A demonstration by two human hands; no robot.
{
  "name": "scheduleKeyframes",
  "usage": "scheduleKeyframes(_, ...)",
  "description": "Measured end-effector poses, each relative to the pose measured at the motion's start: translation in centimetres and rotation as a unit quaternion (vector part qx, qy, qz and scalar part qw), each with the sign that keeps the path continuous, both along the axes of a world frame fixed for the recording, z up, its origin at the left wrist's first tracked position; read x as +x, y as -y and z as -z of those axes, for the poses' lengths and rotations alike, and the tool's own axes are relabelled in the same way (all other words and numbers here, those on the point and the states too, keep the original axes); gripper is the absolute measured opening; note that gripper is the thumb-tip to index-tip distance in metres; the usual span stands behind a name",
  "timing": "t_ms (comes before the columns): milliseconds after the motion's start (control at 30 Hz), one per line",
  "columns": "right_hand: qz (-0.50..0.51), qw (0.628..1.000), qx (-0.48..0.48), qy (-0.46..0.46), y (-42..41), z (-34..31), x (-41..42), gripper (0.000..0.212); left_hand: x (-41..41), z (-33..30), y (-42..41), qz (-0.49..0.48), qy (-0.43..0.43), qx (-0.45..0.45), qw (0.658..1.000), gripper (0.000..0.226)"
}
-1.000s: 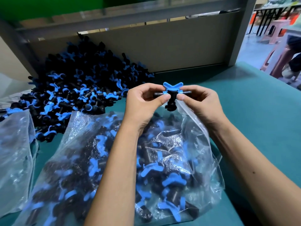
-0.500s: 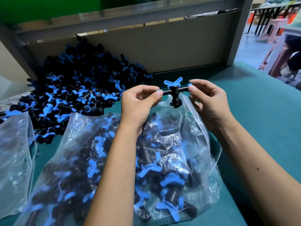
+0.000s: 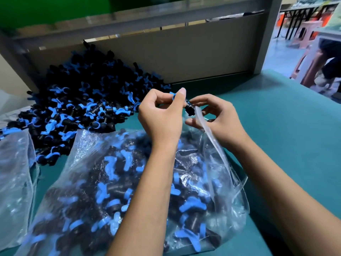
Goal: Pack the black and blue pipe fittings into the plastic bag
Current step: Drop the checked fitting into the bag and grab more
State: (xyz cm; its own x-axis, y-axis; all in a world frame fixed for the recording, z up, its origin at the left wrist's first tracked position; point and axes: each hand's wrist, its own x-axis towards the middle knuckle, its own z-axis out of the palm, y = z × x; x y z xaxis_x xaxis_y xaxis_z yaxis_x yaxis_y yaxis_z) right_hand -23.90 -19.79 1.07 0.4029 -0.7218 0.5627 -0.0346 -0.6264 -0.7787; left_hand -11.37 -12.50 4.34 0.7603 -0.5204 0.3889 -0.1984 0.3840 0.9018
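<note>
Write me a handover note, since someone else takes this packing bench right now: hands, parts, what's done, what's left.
Left hand grips one fitting above the bag mouth.
Right hand touches the same fitting and the bag's edge.
Plastic bag on the green table is already mostly full.
Left: drop this one in, then work through the loose pile behind the bag.

Teal table (image 3: 276,126), grey backboard (image 3: 184,58), pink stool (image 3: 310,32)

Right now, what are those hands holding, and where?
Left hand pinches one black and blue fitting by its blue end; right hand grips its black end.
</note>
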Motion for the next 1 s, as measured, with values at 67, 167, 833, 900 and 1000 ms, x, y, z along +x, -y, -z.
scheduleKeyframes(67, 0.01, 1.0, -0.022, -0.013, -0.3, -0.1, 0.2, 0.044, -0.2, -0.2, -0.1, -0.004, 0.018, -0.014, 1.0, 0.032)
scheduleKeyframes(167, 0.019, 0.998, -0.055, 0.001, -1.0, -0.4, 0.6, 0.036, -0.7, -0.5, -0.4, -0.014, 0.093, -0.034, 0.995, 0.033)
scheduleKeyframes(833, -0.053, 0.858, 0.42, 0.291, -0.7, -0.1, 0.4, 0.033, -1.0, 0.0, -0.5, 0.165, 0.323, 0.192, 0.912, 0.013)
scheduleKeyframes(900, -0.068, 0.837, 0.447, 0.308, -0.8, -0.1, 0.6, 0.028, -1.0, 0.2, -0.8, 0.208, 0.353, 0.226, 0.884, 0.017)
scheduleKeyframes(1000, -0.038, 0.865, 0.411, 0.285, -0.5, 0.1, 0.2, 0.016, -0.7, 0.1, -1.1, 0.266, 0.372, 0.27, 0.847, 0.028)
